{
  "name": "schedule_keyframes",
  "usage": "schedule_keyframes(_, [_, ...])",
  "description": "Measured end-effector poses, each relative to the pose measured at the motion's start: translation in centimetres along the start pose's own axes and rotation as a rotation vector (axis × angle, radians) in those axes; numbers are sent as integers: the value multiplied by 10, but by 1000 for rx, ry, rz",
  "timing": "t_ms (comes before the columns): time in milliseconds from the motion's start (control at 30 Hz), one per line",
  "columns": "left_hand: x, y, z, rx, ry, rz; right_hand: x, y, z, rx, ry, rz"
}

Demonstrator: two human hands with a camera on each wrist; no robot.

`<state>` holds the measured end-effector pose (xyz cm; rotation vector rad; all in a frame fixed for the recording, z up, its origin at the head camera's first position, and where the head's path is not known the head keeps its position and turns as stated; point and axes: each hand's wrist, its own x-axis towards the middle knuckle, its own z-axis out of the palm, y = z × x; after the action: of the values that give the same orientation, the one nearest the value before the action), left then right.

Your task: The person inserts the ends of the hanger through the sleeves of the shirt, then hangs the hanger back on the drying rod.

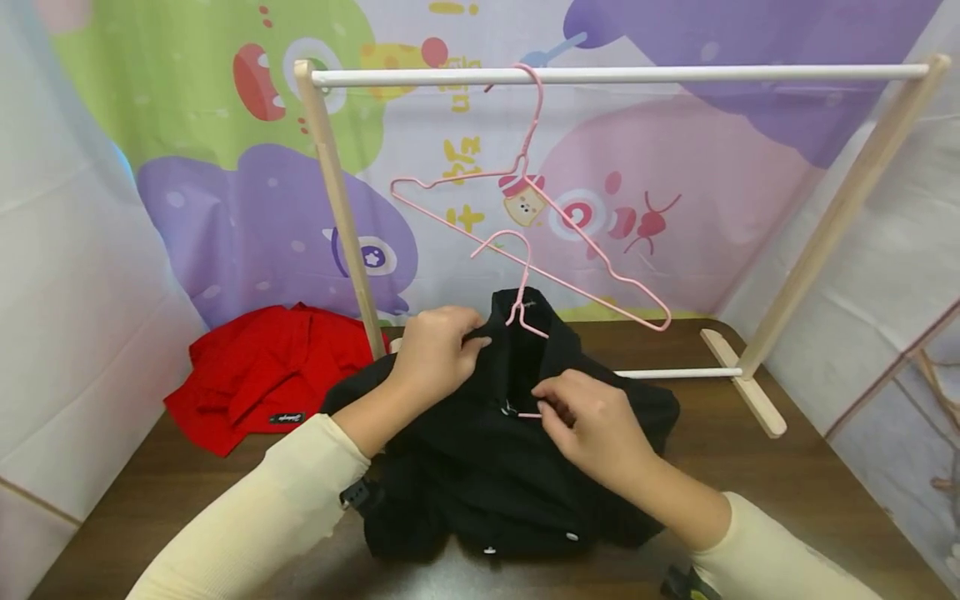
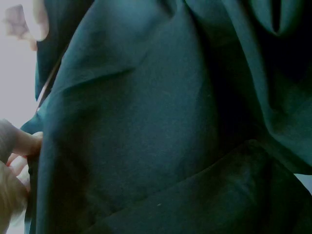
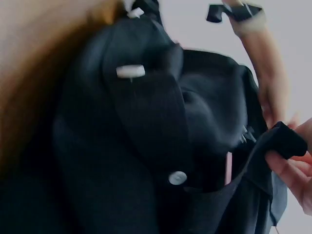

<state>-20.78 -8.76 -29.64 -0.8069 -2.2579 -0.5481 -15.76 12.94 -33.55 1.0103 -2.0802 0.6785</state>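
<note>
A black buttoned shirt (image 1: pixel 487 483) is held up over the table, its collar at the top and sleeves hanging. Inside it sits a pink wire hanger (image 1: pixel 528 262); the hook rises out of the neck, and a bit of its lower bar shows in the front opening. My left hand (image 1: pixel 435 354) pinches the collar's left side. At the opening's right edge, my right hand (image 1: pixel 600 421) pinches the cloth between thumb and fingers. White buttons (image 3: pixel 177 178) run down the front in the right wrist view. Black cloth fills most of the left wrist view.
Behind the shirt stands a wooden rack with a white rail (image 1: pixel 712 75). A second pink hanger (image 1: pixel 592 242) hangs from it, right behind the shirt's hook. A red garment (image 1: pixel 262 367) with a black label lies at the left on the brown table (image 1: pixel 787 492).
</note>
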Motion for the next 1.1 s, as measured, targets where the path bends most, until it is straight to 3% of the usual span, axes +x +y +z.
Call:
schedule_keyframes(100, [-1,-7,1,-11,42,17,0,-3,4,4,-36,-104])
schedule_keyframes(233, [-2,-21,-2,-54,120,41,-1,4,-8,-2,-88,-124])
schedule_keyframes(367, [-1,-38,-11,-116,220,10,-5,25,-30,-61,17,-75])
schedule_keyframes(500, [-2,-52,-19,-146,272,-28,-16,55,-51,-154,143,50])
schedule_keyframes(600, [-4,-57,-21,-156,268,-36,-25,74,-60,-188,136,182])
schedule_keyframes(700, [-6,-55,-21,-168,254,-28,-28,86,-62,-183,86,245])
schedule_keyframes(933, [-6,-45,-15,-201,198,55,-23,85,-47,-204,-31,159])
schedule_keyframes(1100, [-5,-39,-9,-228,147,91,-17,84,-44,-131,-92,219])
